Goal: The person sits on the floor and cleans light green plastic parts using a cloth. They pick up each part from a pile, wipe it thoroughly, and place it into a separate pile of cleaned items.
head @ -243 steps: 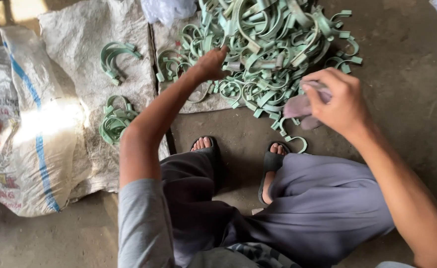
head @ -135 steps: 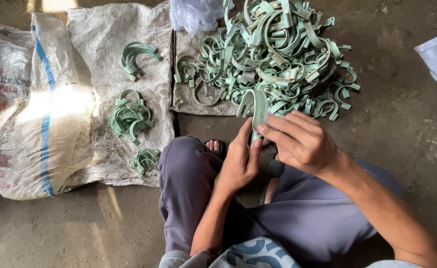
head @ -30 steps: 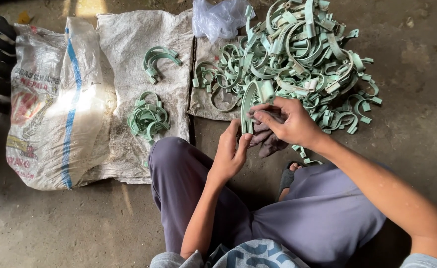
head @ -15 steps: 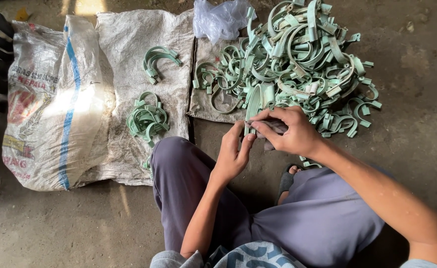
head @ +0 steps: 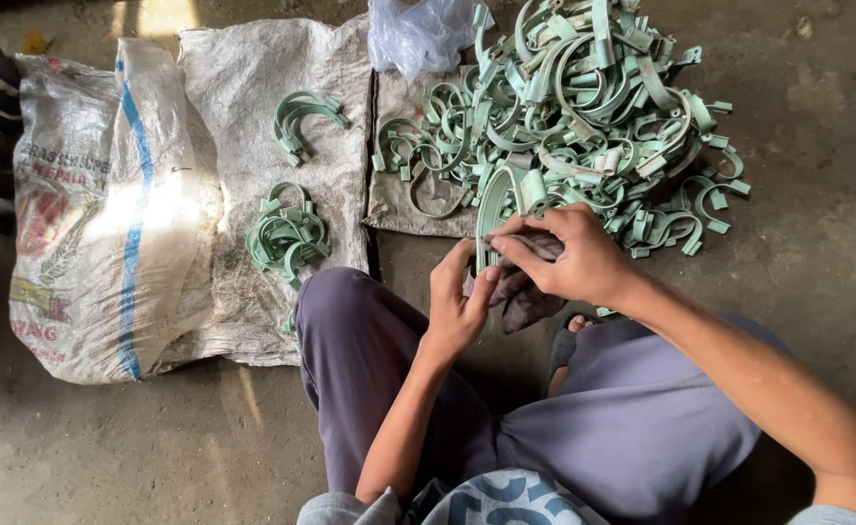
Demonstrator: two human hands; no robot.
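Head view is showing a seated person working over a concrete floor. Left hand is closing its fingers on the lower end of a green clamp, which is standing upright between both hands, just near of the big pile. Right hand is gripping a dark rag and pressing it against the same clamp; the rag is hanging down between the hands. Pile of green clamps is lying far and right, partly on a grey sack spread flat. Two small clamp bunches, one far and one near, are resting on that sack, left of the hands. White printed bag is lying at far left. Clear plastic bag is sitting at the far edge of the pile.
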